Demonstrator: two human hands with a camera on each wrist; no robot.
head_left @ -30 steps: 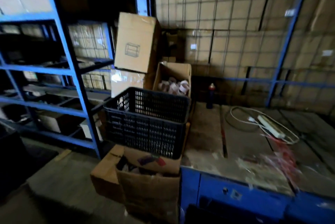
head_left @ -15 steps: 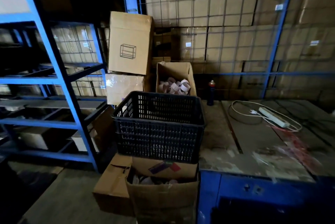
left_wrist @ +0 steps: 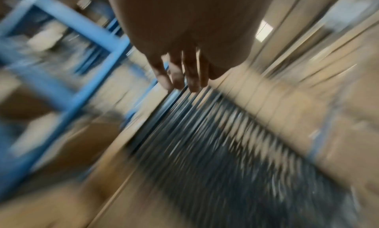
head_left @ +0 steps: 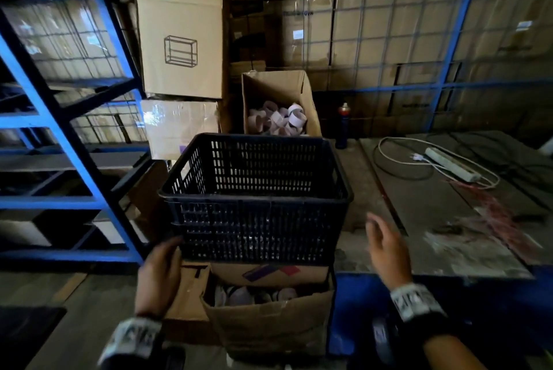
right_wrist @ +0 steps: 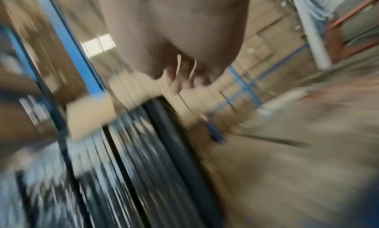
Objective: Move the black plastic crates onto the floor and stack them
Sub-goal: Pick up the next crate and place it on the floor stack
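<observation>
A black perforated plastic crate (head_left: pixel 254 205), apparently nested with another, sits on an open cardboard box (head_left: pixel 269 318) beside the blue bench. My left hand (head_left: pixel 163 265) reaches toward the crate's lower left corner, fingers straight and close to it; touch is unclear. My right hand (head_left: pixel 381 238) hovers open to the right of the crate, apart from it, above the bench top. Both wrist views are heavily blurred: the left hand (left_wrist: pixel 180 75) shows straight fingers over the crate's mesh (left_wrist: pixel 225 142), and the right hand (right_wrist: pixel 184 75) shows loose fingers beside the dark crate rim (right_wrist: pixel 164 134).
A blue rack (head_left: pixel 59 130) stands to the left. Cardboard boxes (head_left: pixel 179 31) pile up behind the crate, one open box (head_left: pixel 278 106) holding tape rolls. The bench top (head_left: pixel 419 220) carries a power strip with cable (head_left: pixel 449 163) and a spray can (head_left: pixel 342 127). Floor (head_left: pixel 74 309) lies at lower left.
The view has come closer to the crate. Both hands have entered from below, the left toward the crate's lower left corner, the right up beside its right side.
</observation>
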